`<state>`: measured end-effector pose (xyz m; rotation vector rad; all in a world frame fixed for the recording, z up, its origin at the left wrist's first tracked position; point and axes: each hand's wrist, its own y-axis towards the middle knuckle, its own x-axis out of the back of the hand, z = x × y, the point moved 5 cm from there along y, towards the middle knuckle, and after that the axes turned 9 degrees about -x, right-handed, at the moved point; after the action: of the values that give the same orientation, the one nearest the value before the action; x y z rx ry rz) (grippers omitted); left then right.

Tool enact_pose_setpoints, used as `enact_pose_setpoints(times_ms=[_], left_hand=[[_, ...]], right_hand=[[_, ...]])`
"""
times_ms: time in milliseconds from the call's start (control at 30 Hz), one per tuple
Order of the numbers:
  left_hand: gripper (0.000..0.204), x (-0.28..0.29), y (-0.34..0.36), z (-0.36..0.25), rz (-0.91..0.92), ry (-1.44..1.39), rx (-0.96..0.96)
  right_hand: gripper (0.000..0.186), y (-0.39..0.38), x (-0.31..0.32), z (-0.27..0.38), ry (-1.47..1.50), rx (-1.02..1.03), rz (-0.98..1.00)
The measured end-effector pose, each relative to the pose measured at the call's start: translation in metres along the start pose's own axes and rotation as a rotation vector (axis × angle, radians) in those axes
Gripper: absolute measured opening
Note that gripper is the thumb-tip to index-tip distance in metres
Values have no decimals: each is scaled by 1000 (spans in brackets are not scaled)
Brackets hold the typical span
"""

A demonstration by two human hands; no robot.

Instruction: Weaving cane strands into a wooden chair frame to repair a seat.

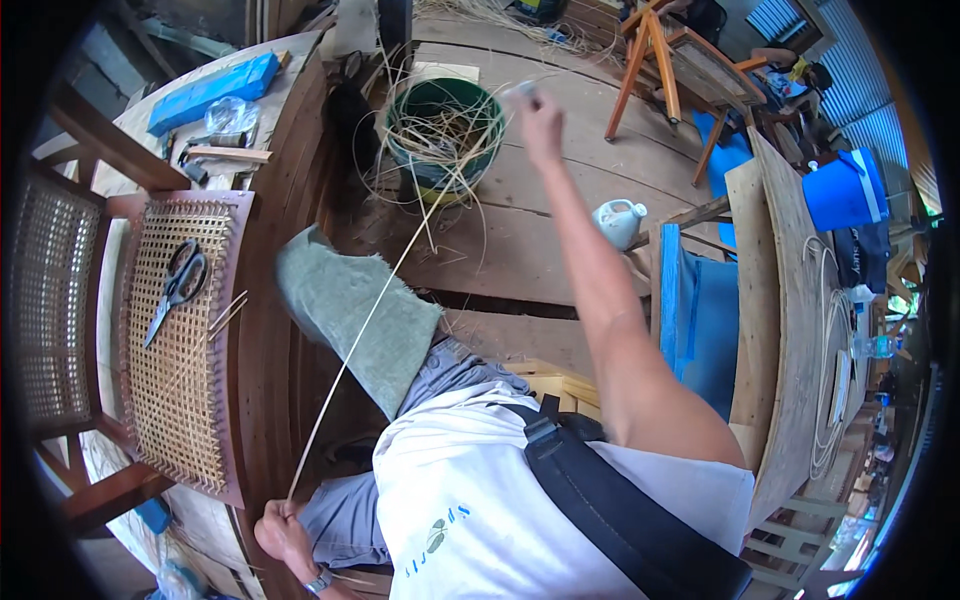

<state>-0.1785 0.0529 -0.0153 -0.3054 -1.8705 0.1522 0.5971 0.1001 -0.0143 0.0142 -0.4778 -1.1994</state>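
My left hand [284, 534], with a watch at the wrist, is closed on one end of a long pale cane strand [350, 352]. The strand runs taut across a grey-green cloth [362, 310] on my thigh, toward a green bucket [446, 176] of loose, curling cane strips. My right hand [541, 124] is raised beside the bucket on an outstretched arm, fingers closed. Something small and whitish shows at its fingertips, too blurred to name. To my left, scissors [178, 288] with dark handles lie on the woven cane seat [165, 390] of a wooden chair.
On the left bench lie a blue block [215, 93] and a hammer [215, 155]. A white jug [620, 222] stands on the plank floor. The right table holds a blue pail [845, 190] and coiled cane [822, 370]. Other people sit at the far right near a wooden frame [690, 70].
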Motion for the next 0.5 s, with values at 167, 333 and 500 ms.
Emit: enact_pose_setpoints(times_ms=[167, 333, 500], left_hand=[[11, 14, -6, -18, -294, -536, 61], [9, -15, 17, -165, 127, -1387, -19], [14, -5, 51, -245, 15, -1032, -261]], right_hand=[[31, 124, 61, -115, -444, -133, -328], [25, -94, -23, 68, 452, -373, 674], [36, -303, -60, 133, 572, -597, 1418]])
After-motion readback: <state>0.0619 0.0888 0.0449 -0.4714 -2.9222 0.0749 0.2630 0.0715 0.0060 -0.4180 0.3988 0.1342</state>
